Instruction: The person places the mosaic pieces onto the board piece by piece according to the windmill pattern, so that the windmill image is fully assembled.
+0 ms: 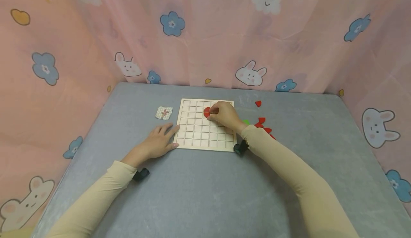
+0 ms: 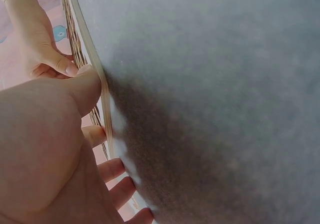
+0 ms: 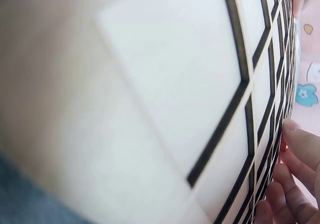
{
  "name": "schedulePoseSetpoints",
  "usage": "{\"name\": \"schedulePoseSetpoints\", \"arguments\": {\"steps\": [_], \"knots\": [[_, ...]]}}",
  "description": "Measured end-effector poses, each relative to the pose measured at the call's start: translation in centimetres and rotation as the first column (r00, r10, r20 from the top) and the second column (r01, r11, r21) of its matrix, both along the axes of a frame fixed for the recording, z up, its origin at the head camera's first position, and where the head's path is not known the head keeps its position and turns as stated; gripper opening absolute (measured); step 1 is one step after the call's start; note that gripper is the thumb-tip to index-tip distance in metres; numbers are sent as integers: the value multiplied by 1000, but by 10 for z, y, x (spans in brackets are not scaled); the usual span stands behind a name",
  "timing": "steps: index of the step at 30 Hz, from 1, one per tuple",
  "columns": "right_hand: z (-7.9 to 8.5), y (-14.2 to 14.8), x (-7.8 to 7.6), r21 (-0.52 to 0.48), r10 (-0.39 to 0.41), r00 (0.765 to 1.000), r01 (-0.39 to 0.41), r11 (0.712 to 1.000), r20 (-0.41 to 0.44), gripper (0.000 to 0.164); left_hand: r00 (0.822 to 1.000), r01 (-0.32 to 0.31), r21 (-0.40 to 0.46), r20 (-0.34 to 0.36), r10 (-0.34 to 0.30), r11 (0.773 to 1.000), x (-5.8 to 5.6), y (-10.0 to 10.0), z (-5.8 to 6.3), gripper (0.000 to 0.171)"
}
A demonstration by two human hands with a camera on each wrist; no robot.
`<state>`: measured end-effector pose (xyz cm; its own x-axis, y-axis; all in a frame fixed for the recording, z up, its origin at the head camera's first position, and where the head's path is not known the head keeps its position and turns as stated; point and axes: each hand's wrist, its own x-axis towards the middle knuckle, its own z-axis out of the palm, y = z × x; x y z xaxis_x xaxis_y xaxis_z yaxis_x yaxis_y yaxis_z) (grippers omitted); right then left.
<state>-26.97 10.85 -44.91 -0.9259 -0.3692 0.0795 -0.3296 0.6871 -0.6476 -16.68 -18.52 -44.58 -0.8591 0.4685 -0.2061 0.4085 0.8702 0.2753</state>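
Your right hand (image 1: 224, 115) pinches a red tile (image 1: 206, 110) toward the gridded board's (image 1: 193, 134) far edge; if your left hand (image 1: 156, 143), spread at its left edge, slackens, the board may skid.

The table (image 1: 199, 191) has a grey, slightly mottled top. On it lies flat a square wooden grid board (image 1: 197, 127), placed toward the far edge. To the left of this board, near but not touching it, lies a small pattern card (image 1: 164, 113), which shows a reddish pinwheel figure on a grid. To the right lie several loose red pieces (image 1: 262, 120), one well apart from the others, and something bright green (image 1: 246, 122), partly hidden.
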Motion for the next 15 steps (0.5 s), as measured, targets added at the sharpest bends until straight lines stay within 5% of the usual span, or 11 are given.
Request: {"name": "schedulePoseSetpoints", "arguments": {"steps": [15], "knots": [[0, 0, 0, -3, 3, 1000, -3, 1000, -8, 23, 1000, 6, 4, 0, -6, 1000, -1, -1, -2, 68]]}}
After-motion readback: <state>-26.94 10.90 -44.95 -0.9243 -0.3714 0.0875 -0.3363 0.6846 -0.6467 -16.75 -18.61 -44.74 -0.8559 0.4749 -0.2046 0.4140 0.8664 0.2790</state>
